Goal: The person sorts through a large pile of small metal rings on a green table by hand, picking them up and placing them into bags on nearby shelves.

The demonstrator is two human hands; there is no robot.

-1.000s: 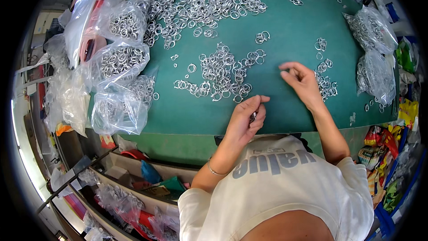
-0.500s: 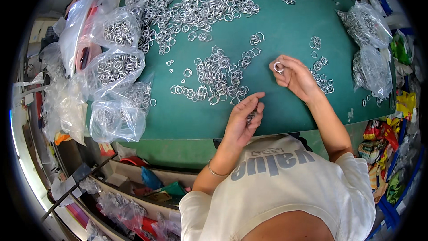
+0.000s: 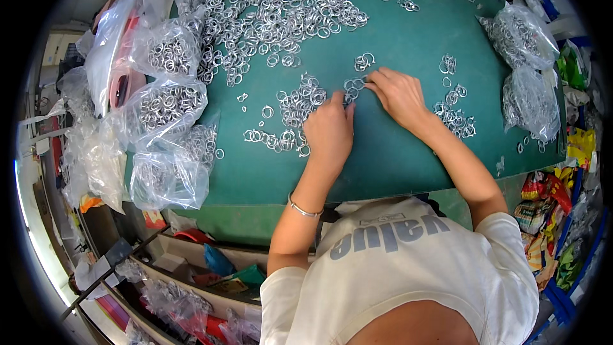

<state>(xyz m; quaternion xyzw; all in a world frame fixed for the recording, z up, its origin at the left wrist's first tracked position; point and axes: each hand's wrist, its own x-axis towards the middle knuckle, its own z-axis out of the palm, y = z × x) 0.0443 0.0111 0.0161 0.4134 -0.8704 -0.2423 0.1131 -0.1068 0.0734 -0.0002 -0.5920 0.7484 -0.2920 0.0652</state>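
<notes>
My right hand (image 3: 400,97) reaches left over the table, its thumb and forefinger closed at the edge of a small cluster of silvery metal rings (image 3: 352,87). My left hand (image 3: 329,129) lies back-up against the right side of a larger pile of rings (image 3: 295,105). Its fingers are curled, with the forefinger pointing at the small cluster; the palm and whatever it may hold are hidden. Just beyond both hands sits another little group of linked-looking rings (image 3: 364,62).
A big heap of rings (image 3: 287,6) covers the far side of the green table (image 3: 255,179). Clear plastic bags of rings stand at left (image 3: 169,105) and right (image 3: 531,102). More loose rings (image 3: 454,120) lie right of my right forearm. An open drawer (image 3: 223,252) is below the near edge.
My left hand has moved forward and turned palm-down to the ring pile. From holding a ring up at the right, my right hand has come left and down to the small cluster.
</notes>
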